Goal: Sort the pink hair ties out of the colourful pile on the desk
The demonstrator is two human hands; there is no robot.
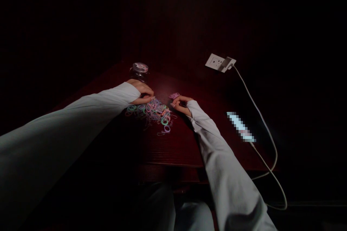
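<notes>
A loose pile of thin, coloured elastic hair ties (155,110) lies on the dark red table, with pink, purple, green and orange ones mixed together. My left hand (142,91) reaches over the pile's far left edge, thumb and fingers pinched on a hair tie there. To the right of the pile is my right hand (183,104), its fingers curled and thumb drawn in; what they hold, if anything, is hidden. Just beyond its fingertips sits a small bunch of pink hair ties (174,96), apart from the larger pile.
Behind my left hand stands a clear lidded jar (140,68). A phone-like device with a blurred bright screen (241,127) lies at the right, its white cable (260,112) looping past the table edge to a charger (228,63) in the wall socket (214,61). The surroundings are very dark.
</notes>
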